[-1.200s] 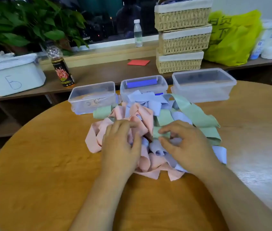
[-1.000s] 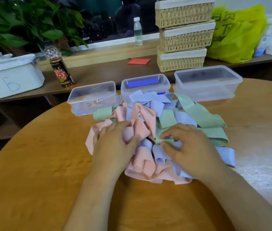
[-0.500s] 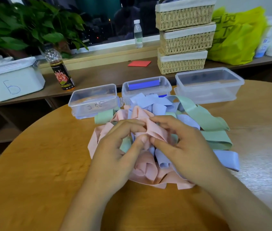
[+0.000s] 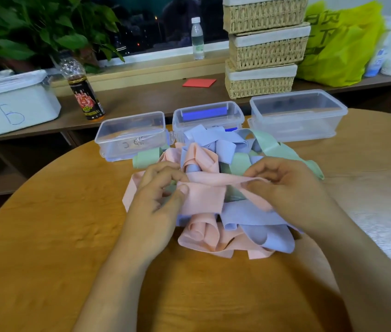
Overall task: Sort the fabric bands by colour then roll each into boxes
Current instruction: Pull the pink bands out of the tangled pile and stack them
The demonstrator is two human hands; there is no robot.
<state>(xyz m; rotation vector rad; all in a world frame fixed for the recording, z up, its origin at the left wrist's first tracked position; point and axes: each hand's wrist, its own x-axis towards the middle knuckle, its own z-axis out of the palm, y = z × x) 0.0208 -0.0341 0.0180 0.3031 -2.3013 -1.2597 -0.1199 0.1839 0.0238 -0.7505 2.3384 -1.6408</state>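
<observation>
Head view. Round counter [image 4: 45, 236]: orange-brown wood grain, matte. At its middle lies a heap of fabric bands [image 4: 216, 240]. They are flat, soft, wide strips in pink, lilac and pale green, looped and tangled over one another.

My left hand [image 4: 156, 207]: grip pinched, thumb pad against forefinger, on one end of a pink band [image 4: 213, 182]. My right hand [image 4: 290, 192]: fingers curled, grip pinching the same band further along. The strip runs taut and nearly level between the two hands, just above the heap, with its upper edge folded over.

Lilac bands [image 4: 261, 232] lie in broad loops at the near right of the heap. A green roll [image 4: 147, 159], a stubby cylinder, sits at the heap's far left, just beside the left box [image 4: 131, 135].

Three clear plastic boxes, rectangular with rounded corners and open tops, line the far edge of the counter. They are the left box, the middle box [image 4: 207, 116] with a blue bar along its far rim, and the right box [image 4: 297, 113], the widest.

On the long wooden shelf [image 4: 141, 97] behind stand stacked wicker baskets [image 4: 265, 47], a glossy yellow bag [image 4: 338, 41], a dark-labelled bottle [image 4: 83, 92] and a white tub [image 4: 14, 101].
</observation>
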